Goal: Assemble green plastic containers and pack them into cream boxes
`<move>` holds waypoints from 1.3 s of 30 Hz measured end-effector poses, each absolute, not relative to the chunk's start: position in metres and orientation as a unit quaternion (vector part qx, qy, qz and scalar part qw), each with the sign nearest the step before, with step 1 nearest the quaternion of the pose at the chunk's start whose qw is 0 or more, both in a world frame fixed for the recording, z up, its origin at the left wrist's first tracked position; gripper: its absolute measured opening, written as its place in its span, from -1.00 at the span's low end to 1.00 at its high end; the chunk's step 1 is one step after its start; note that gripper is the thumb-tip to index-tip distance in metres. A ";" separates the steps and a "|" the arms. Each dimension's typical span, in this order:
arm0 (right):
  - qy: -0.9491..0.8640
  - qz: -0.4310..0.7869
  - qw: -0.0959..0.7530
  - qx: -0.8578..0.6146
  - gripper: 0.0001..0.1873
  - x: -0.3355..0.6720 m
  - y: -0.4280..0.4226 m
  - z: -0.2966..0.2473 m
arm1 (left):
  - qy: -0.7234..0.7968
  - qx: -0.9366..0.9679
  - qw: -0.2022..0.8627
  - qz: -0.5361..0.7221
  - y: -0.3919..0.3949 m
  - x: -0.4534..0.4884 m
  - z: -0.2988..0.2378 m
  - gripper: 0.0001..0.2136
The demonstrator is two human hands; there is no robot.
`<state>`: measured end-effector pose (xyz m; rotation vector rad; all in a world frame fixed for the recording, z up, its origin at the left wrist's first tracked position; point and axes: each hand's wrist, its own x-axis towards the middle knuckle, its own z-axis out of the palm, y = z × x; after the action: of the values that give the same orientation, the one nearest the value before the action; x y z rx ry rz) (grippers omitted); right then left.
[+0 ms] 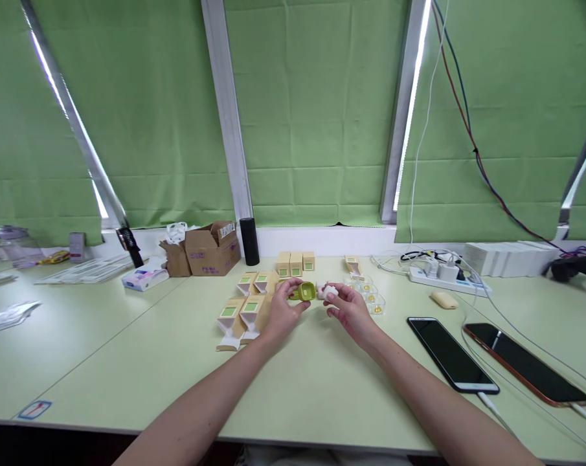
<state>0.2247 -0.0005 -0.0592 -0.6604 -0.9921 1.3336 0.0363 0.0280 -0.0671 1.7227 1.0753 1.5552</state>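
Note:
My left hand point(283, 309) grips a small green plastic cup point(305, 291) between thumb and fingers, its hollow side turned toward me. Close by on the right, my right hand point(349, 309) pinches a small white piece point(329, 292) whose exact kind I cannot make out. Both hands are just above the table, a short gap between the two parts. Left of my left hand stand several cream boxes with open flaps point(229, 317). Clear plastic cups with gold-coloured bits point(375, 304) sit beyond my right hand. A pale pinkish part behind the white piece is mostly hidden.
Closed cream boxes point(296, 264) and one open box point(353, 266) stand at the back. A brown carton point(212, 249) and black cylinder point(248, 241) are behind left. To the right lie two phones point(450, 353) with cables, a power strip point(448, 277) and a beige oval object point(443, 299).

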 end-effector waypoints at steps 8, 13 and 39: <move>-0.389 0.604 0.625 -0.306 -0.50 0.229 0.007 -0.063 | 0.424 0.656 0.247 0.574 0.031 0.035 -0.068 -0.57; -0.412 0.586 0.631 -0.297 -0.47 0.227 0.005 -0.062 | 0.416 0.665 0.246 0.570 0.030 0.035 -0.068 -0.56; -0.547 0.418 0.630 -0.359 -0.57 0.219 0.007 -0.070 | 0.380 0.717 0.214 0.544 0.017 0.039 -0.063 -0.53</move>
<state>0.2187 0.0066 -0.0697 -0.8232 -1.2515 0.9581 0.0388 0.0173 -0.0634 1.9897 1.0540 1.5088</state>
